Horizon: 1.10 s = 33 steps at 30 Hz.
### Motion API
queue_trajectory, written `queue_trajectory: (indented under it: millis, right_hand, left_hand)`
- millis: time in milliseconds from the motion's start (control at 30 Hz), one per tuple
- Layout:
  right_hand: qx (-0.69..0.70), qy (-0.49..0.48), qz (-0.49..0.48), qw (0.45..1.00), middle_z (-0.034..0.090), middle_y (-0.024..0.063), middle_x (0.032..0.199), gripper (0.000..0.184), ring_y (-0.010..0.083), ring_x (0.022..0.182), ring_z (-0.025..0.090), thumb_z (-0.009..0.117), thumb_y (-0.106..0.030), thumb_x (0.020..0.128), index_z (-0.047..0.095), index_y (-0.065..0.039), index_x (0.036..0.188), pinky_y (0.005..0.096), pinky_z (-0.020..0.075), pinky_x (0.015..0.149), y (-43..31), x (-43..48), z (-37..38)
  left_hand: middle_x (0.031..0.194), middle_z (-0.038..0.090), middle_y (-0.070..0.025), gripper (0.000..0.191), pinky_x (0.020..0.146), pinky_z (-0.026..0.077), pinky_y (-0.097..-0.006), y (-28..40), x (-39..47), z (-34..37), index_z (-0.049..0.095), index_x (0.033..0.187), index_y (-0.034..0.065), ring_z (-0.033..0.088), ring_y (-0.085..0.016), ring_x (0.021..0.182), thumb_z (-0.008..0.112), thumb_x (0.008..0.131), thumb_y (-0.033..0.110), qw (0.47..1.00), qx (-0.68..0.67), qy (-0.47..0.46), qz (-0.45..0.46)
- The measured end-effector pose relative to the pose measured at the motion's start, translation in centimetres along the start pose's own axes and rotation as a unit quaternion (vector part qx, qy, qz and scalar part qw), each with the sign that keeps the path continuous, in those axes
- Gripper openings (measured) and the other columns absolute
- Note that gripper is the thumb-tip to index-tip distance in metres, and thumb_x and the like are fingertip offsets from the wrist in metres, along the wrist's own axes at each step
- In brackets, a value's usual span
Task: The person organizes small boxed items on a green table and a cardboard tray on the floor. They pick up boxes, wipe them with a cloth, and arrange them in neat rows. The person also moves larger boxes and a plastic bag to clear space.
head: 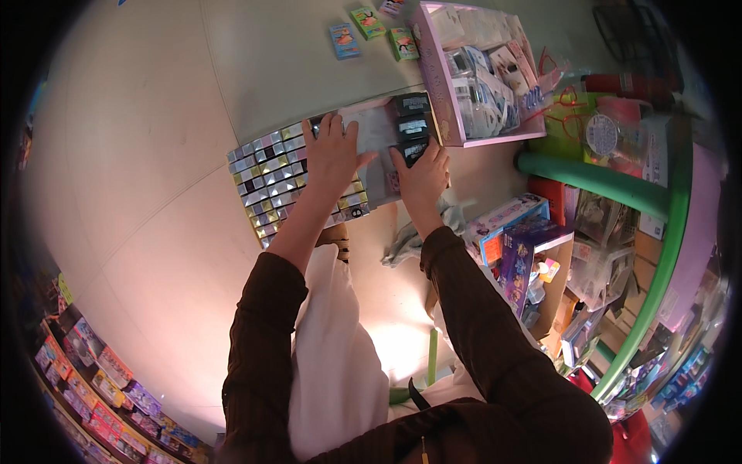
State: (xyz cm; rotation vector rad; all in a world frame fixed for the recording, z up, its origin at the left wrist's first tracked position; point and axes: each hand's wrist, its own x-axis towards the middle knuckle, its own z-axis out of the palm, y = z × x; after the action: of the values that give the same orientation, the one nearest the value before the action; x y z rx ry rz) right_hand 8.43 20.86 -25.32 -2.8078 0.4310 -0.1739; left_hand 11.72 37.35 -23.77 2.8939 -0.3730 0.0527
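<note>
A shallow display tray [371, 139] lies in front of me, its grey bottom bare in the middle. Rows of small boxes with shiny silver, gold and dark ends [266, 174] fill its left part. My left hand [333, 151] rests palm down over these boxes, fingers spread, thumb out over the bare bottom. At the tray's right end, small black boxes with printed writing [413, 126] stand in a column. My right hand [424, 177] has its thumb and fingers on either side of the nearest black box [414, 152]. A small pinkish piece [393, 182] shows partly beside that hand.
A pink bin [440, 75] of packaged goods adjoins the tray's far right corner. Several small colourful boxes [366, 23] lie beyond. A green tubular frame [603, 177] and open cartons [516, 261] crowd the right. Shelved packs [104, 394] line the lower left.
</note>
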Motion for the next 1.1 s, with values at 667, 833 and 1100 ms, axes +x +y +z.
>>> queue_trajectory:
  millis: [667, 833, 1100]
  right_hand:
    - [0.098, 0.011, -0.107, 0.989, 0.05, 0.0165, 0.108, 0.063, 0.0347, 0.101, 0.052, 0.078, -0.026, 0.069, 0.048, -0.003, 0.119, 0.0402, 0.0449, 0.087, 15.1, 2.6, -8.6]
    - [0.003, 0.02, -0.06, 0.998, 0.046, 0.016, 0.115, 0.068, 0.0329, 0.107, 0.046, 0.076, -0.029, 0.07, 0.043, -0.006, 0.125, 0.0392, 0.0407, 0.092, 14.6, 2.6, -4.9]
    - [-0.048, -0.365, -0.388, 0.845, 0.053, 0.0124, 0.105, 0.041, 0.0305, 0.093, 0.055, 0.066, -0.027, 0.076, 0.051, -0.01, 0.11, 0.0431, 0.0473, 0.074, 13.9, -6.2, -5.6]
  left_hand:
    - [0.123, 0.045, -0.0139, 0.082, 0.097, 0.038, -0.0437, 7.1, 6.0, 2.6, 0.045, 0.127, 0.0026, 0.046, -0.03, 0.115, 0.082, 0.06, 0.029, 0.988, -0.129, 0.064, 0.061]
    - [0.119, 0.045, -0.0167, 0.083, 0.096, 0.041, -0.0406, 6.8, 7.3, 2.4, 0.043, 0.129, 0.0029, 0.046, -0.034, 0.113, 0.08, 0.057, 0.021, 0.981, -0.187, 0.047, 0.004]
    - [0.122, 0.046, -0.0137, 0.082, 0.097, 0.042, -0.038, 2.9, -1.7, -7.8, 0.041, 0.13, 0.0038, 0.049, -0.028, 0.112, 0.079, 0.058, 0.011, 0.865, -0.475, 0.062, -0.15]
